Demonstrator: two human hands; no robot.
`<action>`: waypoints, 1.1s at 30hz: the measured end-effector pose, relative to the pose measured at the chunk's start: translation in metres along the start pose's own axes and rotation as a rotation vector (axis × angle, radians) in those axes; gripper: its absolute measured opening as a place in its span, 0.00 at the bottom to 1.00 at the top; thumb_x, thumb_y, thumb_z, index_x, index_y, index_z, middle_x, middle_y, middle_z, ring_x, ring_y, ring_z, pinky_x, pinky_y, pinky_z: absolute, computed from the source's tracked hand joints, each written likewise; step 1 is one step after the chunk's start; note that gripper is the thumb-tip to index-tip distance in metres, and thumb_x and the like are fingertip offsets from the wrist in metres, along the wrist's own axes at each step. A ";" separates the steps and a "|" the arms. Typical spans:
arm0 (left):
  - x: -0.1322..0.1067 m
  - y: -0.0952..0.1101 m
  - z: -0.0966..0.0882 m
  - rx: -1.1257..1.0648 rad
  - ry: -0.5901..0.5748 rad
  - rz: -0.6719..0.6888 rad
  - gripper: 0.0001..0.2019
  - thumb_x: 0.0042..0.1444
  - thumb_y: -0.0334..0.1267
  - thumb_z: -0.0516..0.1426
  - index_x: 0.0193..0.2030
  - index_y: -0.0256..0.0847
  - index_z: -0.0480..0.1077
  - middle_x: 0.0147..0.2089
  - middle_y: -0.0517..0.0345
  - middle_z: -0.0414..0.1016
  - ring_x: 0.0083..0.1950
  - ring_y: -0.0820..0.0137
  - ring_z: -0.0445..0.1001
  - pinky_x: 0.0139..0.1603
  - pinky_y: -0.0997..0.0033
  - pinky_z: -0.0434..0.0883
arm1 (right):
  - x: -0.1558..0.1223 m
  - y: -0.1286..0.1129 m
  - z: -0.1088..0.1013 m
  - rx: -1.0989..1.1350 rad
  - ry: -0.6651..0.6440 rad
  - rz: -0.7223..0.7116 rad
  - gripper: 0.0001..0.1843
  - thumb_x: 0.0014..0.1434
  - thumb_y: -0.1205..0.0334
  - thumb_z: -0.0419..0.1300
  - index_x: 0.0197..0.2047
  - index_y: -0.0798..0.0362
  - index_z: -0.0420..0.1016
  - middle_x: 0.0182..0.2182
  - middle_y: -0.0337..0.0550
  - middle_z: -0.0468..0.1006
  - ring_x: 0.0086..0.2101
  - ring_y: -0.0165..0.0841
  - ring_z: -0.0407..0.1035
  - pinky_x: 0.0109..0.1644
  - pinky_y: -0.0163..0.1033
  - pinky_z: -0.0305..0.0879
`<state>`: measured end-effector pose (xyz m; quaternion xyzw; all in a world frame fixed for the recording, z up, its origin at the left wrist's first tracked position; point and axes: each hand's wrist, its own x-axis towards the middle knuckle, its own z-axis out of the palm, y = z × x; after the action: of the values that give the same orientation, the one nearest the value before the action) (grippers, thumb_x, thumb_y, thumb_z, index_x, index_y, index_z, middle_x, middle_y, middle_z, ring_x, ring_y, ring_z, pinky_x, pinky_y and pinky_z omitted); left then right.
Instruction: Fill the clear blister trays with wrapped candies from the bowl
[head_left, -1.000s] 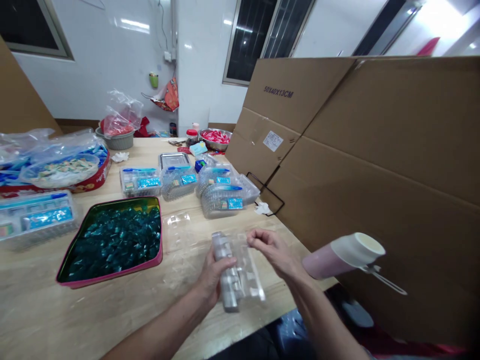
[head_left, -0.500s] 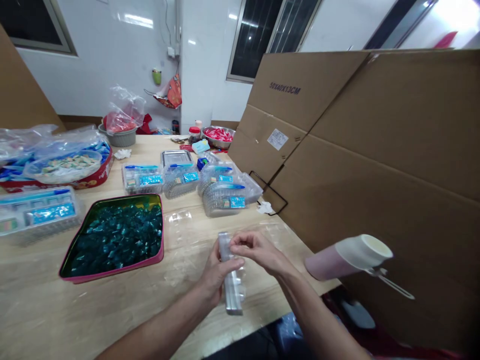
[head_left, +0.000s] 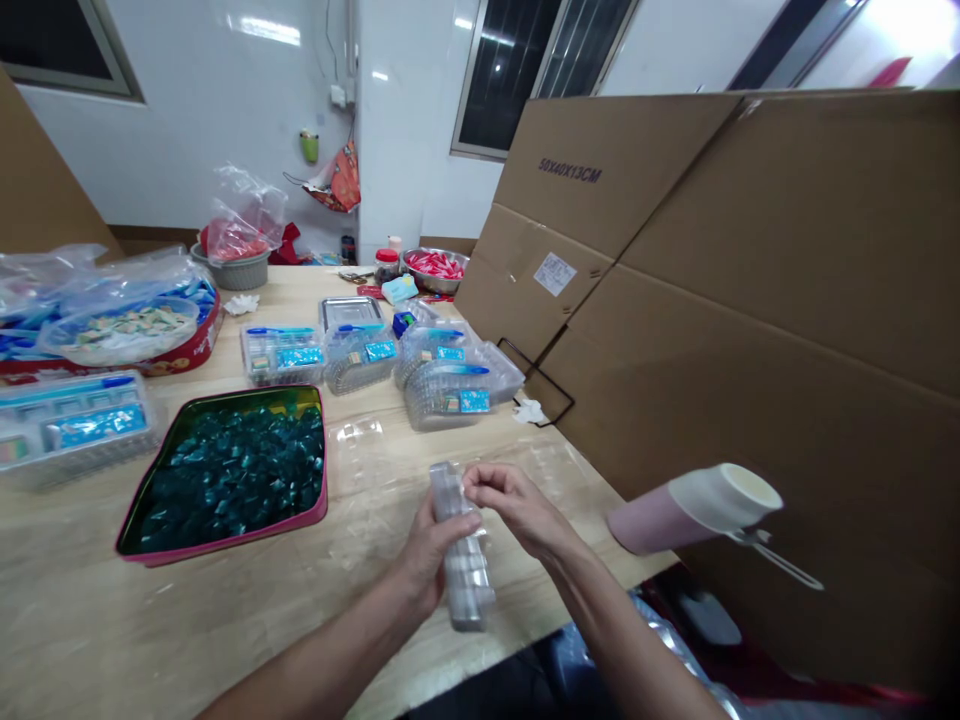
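My left hand (head_left: 429,552) is wrapped around a stack of clear plastic trays (head_left: 459,556), held upright on edge above the wooden table (head_left: 90,600). My right hand (head_left: 511,505) pinches the top edge of the same stack from the right, fingers closed. A loose clear plastic tray (head_left: 360,470) lies flat on the table just behind my hands. To the left sits a pink-rimmed tin tray (head_left: 225,475) full of small teal-wrapped pieces.
Filled clear packs with blue labels (head_left: 442,385) stand mid-table and at the far left (head_left: 67,425). Large cardboard sheets (head_left: 750,300) lean along the right. A pink bottle with a white cap (head_left: 690,510) sticks out at the table's right edge. Bagged goods (head_left: 120,320) and bowls sit behind.
My right hand moved left from holding a tray open to pinching the stack's top edge. The separated tray has closed against the stack in my left hand.
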<state>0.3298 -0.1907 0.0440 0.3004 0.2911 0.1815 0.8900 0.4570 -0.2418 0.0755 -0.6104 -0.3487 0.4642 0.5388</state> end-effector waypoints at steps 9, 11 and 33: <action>0.000 0.007 -0.008 0.048 0.087 0.056 0.24 0.34 0.37 0.68 0.41 0.41 0.69 0.30 0.61 0.71 0.33 0.70 0.70 0.36 0.72 0.66 | 0.005 -0.032 -0.061 -0.692 0.294 -0.034 0.12 0.46 0.56 0.60 0.18 0.53 0.67 0.17 0.35 0.63 0.22 0.28 0.55 0.27 0.35 0.47; 0.000 0.007 -0.007 0.054 0.087 0.063 0.24 0.34 0.37 0.69 0.42 0.41 0.70 0.30 0.62 0.71 0.34 0.70 0.70 0.36 0.72 0.65 | 0.009 -0.035 -0.057 -0.801 0.290 -0.073 0.12 0.45 0.57 0.61 0.17 0.53 0.68 0.17 0.36 0.65 0.23 0.29 0.57 0.27 0.35 0.48; -0.012 0.014 -0.005 0.004 0.064 0.020 0.26 0.34 0.40 0.67 0.43 0.39 0.70 0.31 0.59 0.71 0.32 0.70 0.69 0.34 0.71 0.66 | 0.009 -0.007 0.018 -0.015 -0.061 0.013 0.15 0.45 0.52 0.66 0.24 0.55 0.70 0.21 0.35 0.67 0.24 0.27 0.58 0.31 0.34 0.53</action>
<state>0.3155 -0.1838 0.0547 0.2992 0.3170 0.1996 0.8776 0.4435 -0.2259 0.0803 -0.6022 -0.3643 0.4836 0.5203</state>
